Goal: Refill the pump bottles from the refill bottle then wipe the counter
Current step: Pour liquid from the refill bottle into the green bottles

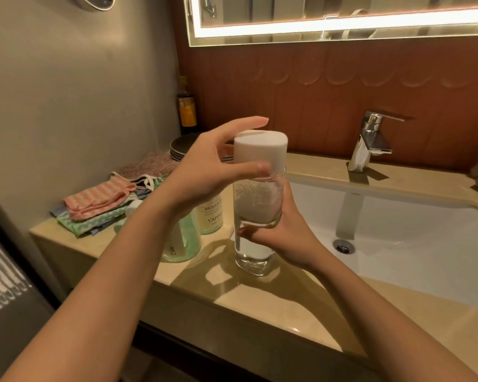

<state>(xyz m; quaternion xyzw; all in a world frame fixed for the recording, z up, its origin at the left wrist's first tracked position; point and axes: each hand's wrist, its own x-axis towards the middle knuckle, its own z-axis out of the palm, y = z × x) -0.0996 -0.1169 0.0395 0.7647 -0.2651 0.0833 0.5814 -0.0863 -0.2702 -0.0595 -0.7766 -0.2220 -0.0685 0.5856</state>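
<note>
Between the two hands the clear bottle (255,208) stands upright at the worktop (260,304) edge, the right hand (287,235) wrapped round its body to steady it and the left hand (204,172) pinching its cap (260,148), probably to unscrew it, with the pump bottles (210,219) just behind the left hand.

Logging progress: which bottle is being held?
The clear bottle with the white cap: right hand grips its body, left hand its cap. The green bottle and YAPING bottle stand on the counter.

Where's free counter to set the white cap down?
Free: front counter strip between the clear bottle and the front edge, left of the sink; also the ledge left of the faucet. Crowded: back-left corner, with cloths, green bottles and plates.
</note>
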